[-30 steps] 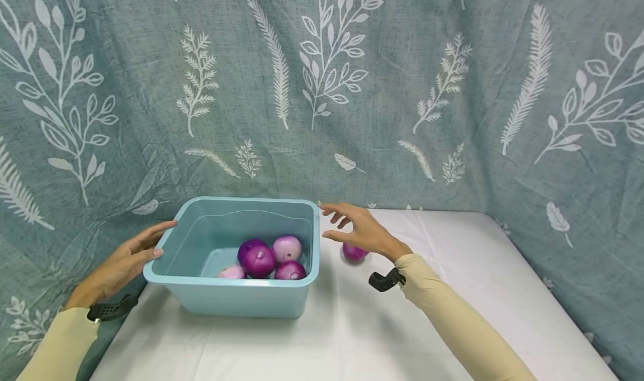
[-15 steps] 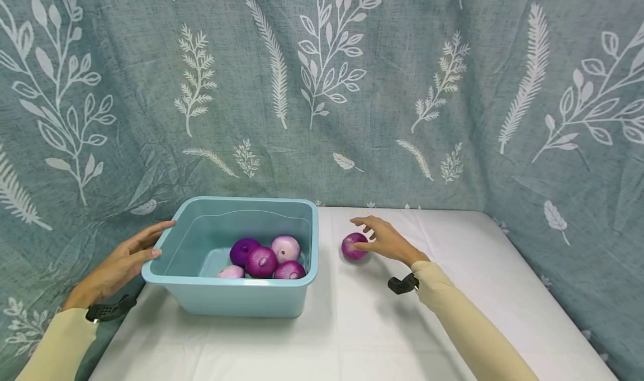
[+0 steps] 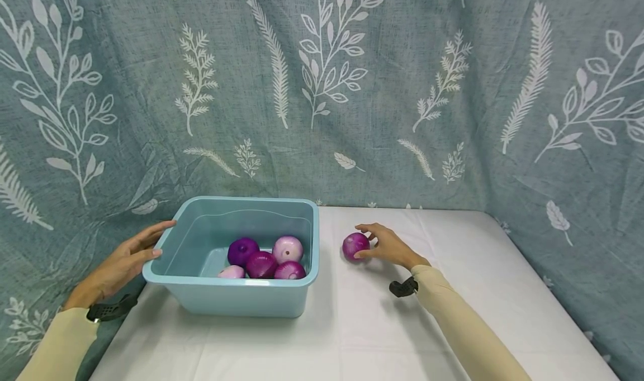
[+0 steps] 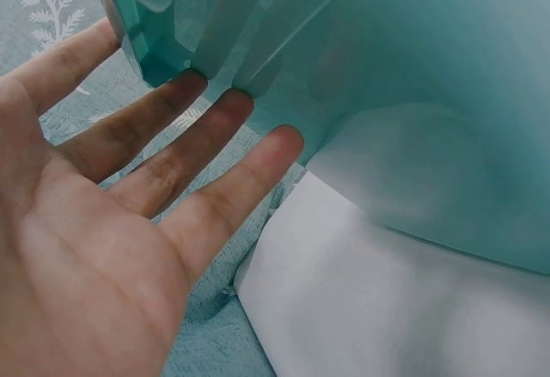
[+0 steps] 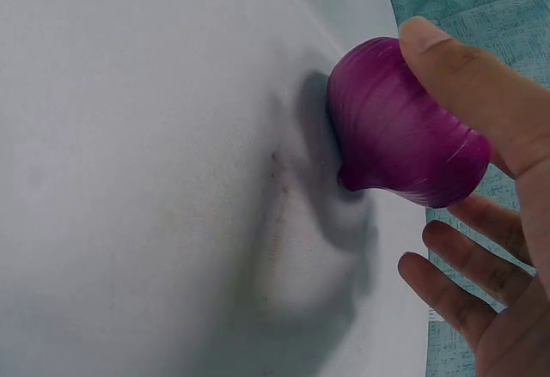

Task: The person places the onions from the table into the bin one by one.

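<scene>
In the head view, a single red onion point(image 3: 355, 247) is on the white table right of the tub, with my right hand point(image 3: 391, 248) at its right side. My right thumb point(image 5: 464, 68) presses across the onion in the right wrist view. The index finger is mostly hidden behind it, while the other fingers stand apart from it. At the far left, my left hand point(image 3: 118, 266) touches the blue plastic tub point(image 3: 236, 297). Straight left fingertips point(image 4: 279, 145) lie against the tub's outer wall in the left wrist view. Several onions point(image 3: 261, 265), purple and paler, lie inside the tub.
White cloth covers the table point(image 3: 453, 314), whose right edge runs diagonally toward the front. A green-grey curtain point(image 3: 382, 90) with white leaf prints hangs right behind the table and along both sides.
My right hand has moved from beside the tub's right rim rightward to the onion, its thumb now on it. Inside the tub, the dark purple onion has rolled left. The left hand stays put.
</scene>
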Demonstrator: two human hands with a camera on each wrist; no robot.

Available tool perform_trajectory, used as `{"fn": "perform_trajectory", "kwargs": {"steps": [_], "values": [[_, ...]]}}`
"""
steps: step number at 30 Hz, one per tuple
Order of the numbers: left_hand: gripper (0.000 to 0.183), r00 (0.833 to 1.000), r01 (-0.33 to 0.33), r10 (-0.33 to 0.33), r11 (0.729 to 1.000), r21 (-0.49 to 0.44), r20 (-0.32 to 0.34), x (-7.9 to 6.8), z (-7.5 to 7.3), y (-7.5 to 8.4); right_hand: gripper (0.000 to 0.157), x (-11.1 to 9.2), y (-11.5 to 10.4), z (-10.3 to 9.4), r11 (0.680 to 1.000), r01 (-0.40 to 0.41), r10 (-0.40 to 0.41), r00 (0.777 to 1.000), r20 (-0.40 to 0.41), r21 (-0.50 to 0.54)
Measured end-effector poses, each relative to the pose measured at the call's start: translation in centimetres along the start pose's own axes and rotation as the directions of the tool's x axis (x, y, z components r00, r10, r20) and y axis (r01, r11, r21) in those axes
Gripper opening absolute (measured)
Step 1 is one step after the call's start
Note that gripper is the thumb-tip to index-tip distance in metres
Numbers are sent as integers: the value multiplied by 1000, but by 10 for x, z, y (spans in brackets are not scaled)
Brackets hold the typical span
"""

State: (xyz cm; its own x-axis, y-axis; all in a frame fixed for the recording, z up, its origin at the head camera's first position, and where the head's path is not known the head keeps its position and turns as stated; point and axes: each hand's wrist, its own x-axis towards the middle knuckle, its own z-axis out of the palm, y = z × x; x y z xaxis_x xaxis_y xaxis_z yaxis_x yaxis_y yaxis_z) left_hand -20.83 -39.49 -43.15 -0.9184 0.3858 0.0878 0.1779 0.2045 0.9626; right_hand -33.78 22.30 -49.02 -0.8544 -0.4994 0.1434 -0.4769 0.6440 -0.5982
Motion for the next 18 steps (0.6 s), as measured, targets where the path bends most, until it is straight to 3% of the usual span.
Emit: {"fn": "perform_trajectory", "kwargs": {"steps": [6, 18], "values": [[66, 999, -26, 26, 1000, 16, 28, 0, -2, -1, 79, 0, 3, 3, 1000, 3, -3, 1000, -2, 11], [66, 1000, -12, 12, 1000, -2, 17, 0, 0, 0, 79, 0, 7, 6, 999, -30, 30, 1000, 9, 30]]}}
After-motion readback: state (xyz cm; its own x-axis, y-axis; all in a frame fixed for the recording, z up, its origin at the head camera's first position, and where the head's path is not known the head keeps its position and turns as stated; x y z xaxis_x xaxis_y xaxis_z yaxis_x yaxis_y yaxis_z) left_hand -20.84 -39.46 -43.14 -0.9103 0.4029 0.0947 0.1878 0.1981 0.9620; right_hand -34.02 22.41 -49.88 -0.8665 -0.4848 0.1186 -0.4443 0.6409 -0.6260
